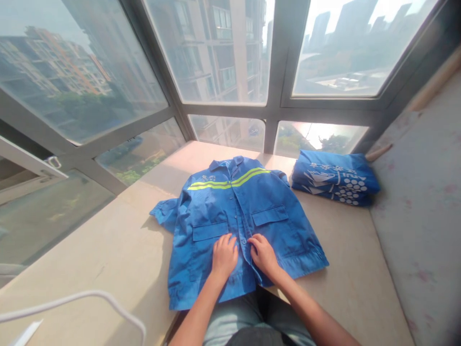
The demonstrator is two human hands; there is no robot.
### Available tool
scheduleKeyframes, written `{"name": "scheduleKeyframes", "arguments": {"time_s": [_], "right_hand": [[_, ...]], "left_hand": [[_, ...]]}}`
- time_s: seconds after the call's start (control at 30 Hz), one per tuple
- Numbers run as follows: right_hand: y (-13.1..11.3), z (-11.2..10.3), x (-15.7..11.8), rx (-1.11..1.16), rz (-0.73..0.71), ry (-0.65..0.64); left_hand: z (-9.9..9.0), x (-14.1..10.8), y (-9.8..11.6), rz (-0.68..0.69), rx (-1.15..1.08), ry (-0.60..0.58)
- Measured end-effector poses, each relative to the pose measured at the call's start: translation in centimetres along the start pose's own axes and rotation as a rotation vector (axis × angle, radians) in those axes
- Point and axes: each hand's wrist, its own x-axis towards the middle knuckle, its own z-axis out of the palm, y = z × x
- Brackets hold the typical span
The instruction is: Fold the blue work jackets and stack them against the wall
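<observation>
A blue jacket with yellow-green stripes lies front side up, its collar pointing away from me. Its front edges meet near the middle, with several buttons showing. My left hand rests on the left front panel below a pocket flap, fingers slightly bent and apart. Beside the front opening, my right hand has thumb and fingertips together at the edge of the right panel, close to a button; the bit of cloth between them is too small to make out. One sleeve sticks out at the left.
Folded blue cloth items with white print are stacked at the back right of the pale surface. A white cable curves across the front left. Windows stand behind, a wall at right.
</observation>
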Motion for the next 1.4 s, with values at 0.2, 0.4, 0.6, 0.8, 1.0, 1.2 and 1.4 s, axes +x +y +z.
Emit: {"name": "scheduleKeyframes", "arguments": {"time_s": [0.2, 0.4, 0.6, 0.8, 1.0, 1.2, 1.4], "right_hand": [[-2.3, -0.6, 3.6, -0.27, -0.069, -0.113], [-3.8, 0.7, 9.5, -0.336, 0.009, -0.273], [-2.9, 0.4, 10.4, -0.397, 0.103, -0.239], [-2.4, 1.3, 10.1, -0.25, 0.146, -0.23], [-0.2, 0.9, 9.9, -0.129, 0.14, -0.203], [0.1, -0.5, 8.8, -0.321, 0.089, -0.107], [-1.6, -0.4, 10.2, -0.38, 0.064, -0.27]], "left_hand": [[-0.6, 7.7, -0.4, -0.038, -0.176, -0.01], [-0.1, 12.4, -1.1, -0.123, -0.178, -0.074], [0.1, 12.5, -1.6, -0.164, -0.175, -0.157], [0.3, 12.3, -1.2, -0.179, -0.196, -0.119], [1.3, 10.6, -1.2, -0.159, -0.268, 0.006], [2.4, 10.0, -1.7, -0.131, -0.343, 0.081], [2.9, 10.1, -1.9, -0.12, -0.378, 0.119]]}}
